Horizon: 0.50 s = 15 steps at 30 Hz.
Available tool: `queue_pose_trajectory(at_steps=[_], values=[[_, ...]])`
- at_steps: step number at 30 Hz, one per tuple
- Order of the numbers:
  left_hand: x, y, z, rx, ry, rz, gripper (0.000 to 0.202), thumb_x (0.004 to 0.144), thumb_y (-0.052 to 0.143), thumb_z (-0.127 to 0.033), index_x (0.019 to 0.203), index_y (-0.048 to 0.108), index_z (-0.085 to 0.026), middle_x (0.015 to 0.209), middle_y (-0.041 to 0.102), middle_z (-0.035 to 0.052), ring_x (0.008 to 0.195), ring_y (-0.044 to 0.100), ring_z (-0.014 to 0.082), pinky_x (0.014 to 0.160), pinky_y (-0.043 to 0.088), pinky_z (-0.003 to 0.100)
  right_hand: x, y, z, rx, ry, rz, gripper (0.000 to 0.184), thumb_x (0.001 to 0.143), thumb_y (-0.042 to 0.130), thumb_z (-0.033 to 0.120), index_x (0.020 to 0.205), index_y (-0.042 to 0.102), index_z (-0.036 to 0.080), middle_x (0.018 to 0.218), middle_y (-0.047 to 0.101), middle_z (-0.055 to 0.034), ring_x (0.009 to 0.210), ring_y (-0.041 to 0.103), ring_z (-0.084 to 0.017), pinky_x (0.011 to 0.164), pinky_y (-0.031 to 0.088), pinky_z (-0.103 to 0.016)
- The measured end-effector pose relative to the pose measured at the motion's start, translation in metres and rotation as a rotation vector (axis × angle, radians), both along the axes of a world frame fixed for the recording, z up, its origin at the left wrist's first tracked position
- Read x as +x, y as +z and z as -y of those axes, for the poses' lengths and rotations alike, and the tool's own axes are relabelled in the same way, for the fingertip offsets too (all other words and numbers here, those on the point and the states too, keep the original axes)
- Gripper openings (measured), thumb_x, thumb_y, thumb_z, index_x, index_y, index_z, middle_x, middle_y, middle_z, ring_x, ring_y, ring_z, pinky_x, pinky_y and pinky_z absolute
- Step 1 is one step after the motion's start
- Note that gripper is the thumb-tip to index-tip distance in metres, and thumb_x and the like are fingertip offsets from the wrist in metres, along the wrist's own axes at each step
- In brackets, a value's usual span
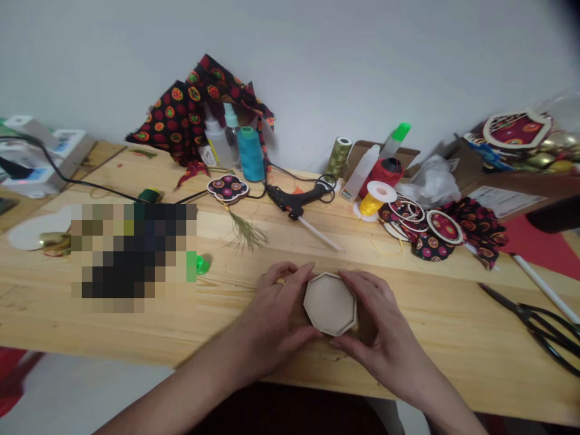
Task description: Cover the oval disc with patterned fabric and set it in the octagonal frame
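1. Left hand (277, 314) and right hand (385, 323) grip one beige octagonal tray (330, 304) between them, fingers curved against opposite sides.
2. Whether the tray touches the tabletop (217, 329) beneath is unclear.
3. One pair of scissors (525, 314) lies well right.
4. Beyond: one glue gun (296, 201), one tasselled ornament (228, 189).
5. Farther: one teal thread cone (251, 156), one olive spool (339, 160).

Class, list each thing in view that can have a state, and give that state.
Octagonal tray: held between both hands, recessed side up
Left hand: closed on the tray's left side
Right hand: closed on its right side
Glue gun: lying on the table
Scissors: blades closed
Yellow spool: upright
Teal thread cone: upright
Patterned cloth: rumpled
Cardboard box: open, filled
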State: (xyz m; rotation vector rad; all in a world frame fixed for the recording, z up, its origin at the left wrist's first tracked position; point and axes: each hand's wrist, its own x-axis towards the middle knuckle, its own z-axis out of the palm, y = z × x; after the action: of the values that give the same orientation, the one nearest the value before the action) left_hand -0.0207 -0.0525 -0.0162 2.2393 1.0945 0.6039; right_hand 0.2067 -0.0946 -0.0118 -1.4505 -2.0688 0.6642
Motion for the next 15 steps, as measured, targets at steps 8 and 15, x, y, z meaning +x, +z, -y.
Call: queue_pose_trajectory(at_steps=[8,15], values=[[-0.002,0.010,0.003,-0.085,0.037,0.128,0.071,0.087,0.060,-0.048,0.143,0.027,-0.020,0.136,0.051,0.0143,0.131,0.037,0.0273,0.106,0.039,0.048,0.001,-0.001,0.000,0.020,-0.017,-0.047,0.076,0.079,0.074,0.037,0.142,0.034,0.029,0.138,0.045,-0.0082,0.130,0.035,-0.028,0.108,0.036,-0.049],[0.001,0.008,0.002,-0.195,0.240,0.281,0.038,0.099,0.037,-0.029,0.136,0.037,-0.020,0.122,0.061,0.0100,0.114,0.056,0.0195,0.100,0.043,0.043,0.002,0.001,-0.003,0.057,-0.079,-0.163,0.070,0.079,0.072,0.040,0.140,0.038,0.029,0.134,0.048,-0.0089,0.125,0.044,-0.029,0.105,0.041,-0.048]])
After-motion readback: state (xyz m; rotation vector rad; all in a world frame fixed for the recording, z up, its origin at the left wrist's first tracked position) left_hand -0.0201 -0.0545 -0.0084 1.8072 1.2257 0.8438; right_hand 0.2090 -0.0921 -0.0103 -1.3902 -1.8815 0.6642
